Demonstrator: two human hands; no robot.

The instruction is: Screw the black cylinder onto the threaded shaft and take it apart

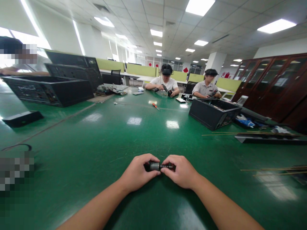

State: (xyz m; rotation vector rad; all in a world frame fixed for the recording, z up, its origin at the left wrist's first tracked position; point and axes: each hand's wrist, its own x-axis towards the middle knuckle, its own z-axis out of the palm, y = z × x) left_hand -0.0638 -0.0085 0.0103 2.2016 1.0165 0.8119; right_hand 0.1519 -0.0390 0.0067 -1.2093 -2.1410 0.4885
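Observation:
My left hand (pixel 140 171) is wrapped around a dark tool with a ribbed grey metal collar (pixel 154 166), which looks like the chuck of a small power drill. Most of its body is hidden by the palm. Facing it, my right hand (pixel 179 171) pinches a thin dark bit-like shaft (pixel 167 166) that lies in line with the collar. Both thumbs almost meet at the collar's end; whether the shaft sits inside it, I cannot tell. The two hands are low over the green tabletop (pixel 115 140), near its front.
An orange screwdriver (pixel 154 105) lies further back. Black computer cases stand at right (pixel 211 115) and left (pixel 59 92). Thin brass-coloured rods (pixel 266 169) and a black metal strip (pixel 266 139) lie at right. Several people sit around the table, two (pixel 165 81) opposite.

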